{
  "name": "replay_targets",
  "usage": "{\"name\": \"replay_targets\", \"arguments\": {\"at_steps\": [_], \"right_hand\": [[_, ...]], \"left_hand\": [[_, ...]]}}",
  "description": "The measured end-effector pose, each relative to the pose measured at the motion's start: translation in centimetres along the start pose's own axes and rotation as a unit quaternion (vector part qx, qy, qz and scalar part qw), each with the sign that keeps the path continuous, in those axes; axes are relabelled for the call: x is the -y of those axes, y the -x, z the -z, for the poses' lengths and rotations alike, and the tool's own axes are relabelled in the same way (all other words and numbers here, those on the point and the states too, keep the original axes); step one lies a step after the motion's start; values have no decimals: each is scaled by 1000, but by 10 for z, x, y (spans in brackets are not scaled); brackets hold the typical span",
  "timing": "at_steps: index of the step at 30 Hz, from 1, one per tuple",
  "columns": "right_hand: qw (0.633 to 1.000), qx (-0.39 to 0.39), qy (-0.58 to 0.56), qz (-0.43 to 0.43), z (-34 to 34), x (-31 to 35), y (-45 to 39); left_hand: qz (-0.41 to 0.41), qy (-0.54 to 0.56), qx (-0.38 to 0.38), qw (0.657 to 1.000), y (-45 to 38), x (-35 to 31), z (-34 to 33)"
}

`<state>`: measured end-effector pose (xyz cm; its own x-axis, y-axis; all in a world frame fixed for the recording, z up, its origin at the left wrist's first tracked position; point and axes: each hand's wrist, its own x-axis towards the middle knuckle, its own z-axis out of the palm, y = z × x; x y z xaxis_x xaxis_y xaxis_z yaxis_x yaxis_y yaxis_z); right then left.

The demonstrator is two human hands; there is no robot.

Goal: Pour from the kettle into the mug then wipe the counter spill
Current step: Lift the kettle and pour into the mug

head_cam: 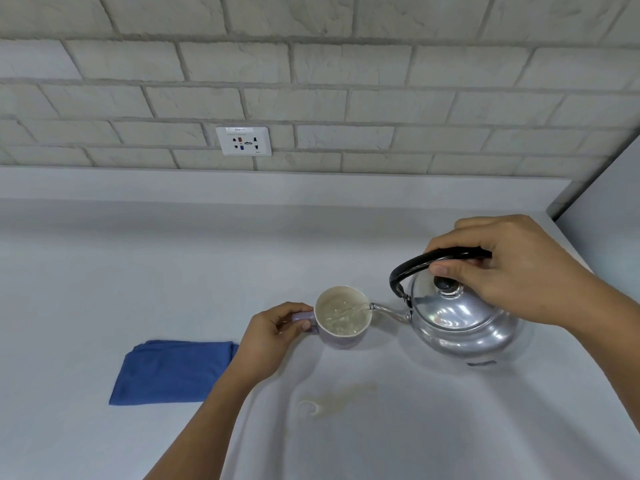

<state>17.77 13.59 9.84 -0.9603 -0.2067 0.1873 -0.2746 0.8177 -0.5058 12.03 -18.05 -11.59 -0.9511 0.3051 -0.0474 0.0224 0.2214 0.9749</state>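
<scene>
Head view, the only one supplied. The right hand [512,268] is closed around the black handle of the metal kettle [460,320], with the thumb pressed along the handle's underside. The kettle is tipped toward the mug [343,315], its spout at the mug's right rim, and a thin stream of water runs from the spout into the mug. Whether the kettle's base touches the counter [104,271] cannot be told; it appears to be held just above it. The left hand [277,332] has its fingers curled around the mug's handle, steadying the mug where it stands on the counter. The mug already holds clear water to a fair depth, short of the rim.

A faint brownish spill [332,400] lies on the counter nearer the person, in front of the mug and apart from it. A folded blue cloth [173,372] lies flat to the left, just beside the left wrist, with neither hand on it. A wall socket [243,141] sits on the brick wall behind.

Assessment: the pouring step is under way and looks well advanced. Remaining, by this evidence: end the pour, set the kettle down, take up the cloth and wipe the spill, which is unwiped.
</scene>
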Motion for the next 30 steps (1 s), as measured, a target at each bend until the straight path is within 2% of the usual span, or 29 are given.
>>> {"name": "replay_targets", "arguments": {"at_steps": [5, 15, 19, 22, 25, 30], "right_hand": [[993, -44, -97, -41, -6, -19, 14], [982, -91, -159, -36, -19, -35, 29], [980, -103, -164, -34, -16, -44, 29], [977, -110, -179, -35, -13, -50, 26], [973, -118, -193, -43, -9, -55, 20], [975, -117, -180, -49, -4, -68, 8]], "left_hand": [[2, 0, 3, 1000, 1, -3, 1], [16, -2, 2, 1000, 3, -7, 1], [5, -13, -60, 998, -1, -20, 3], [-59, -15, -89, 994, -9, -47, 2], [-112, -37, -49, 992, -23, -86, -10], [-148, -56, 68, 985, -49, -141, -52]]}}
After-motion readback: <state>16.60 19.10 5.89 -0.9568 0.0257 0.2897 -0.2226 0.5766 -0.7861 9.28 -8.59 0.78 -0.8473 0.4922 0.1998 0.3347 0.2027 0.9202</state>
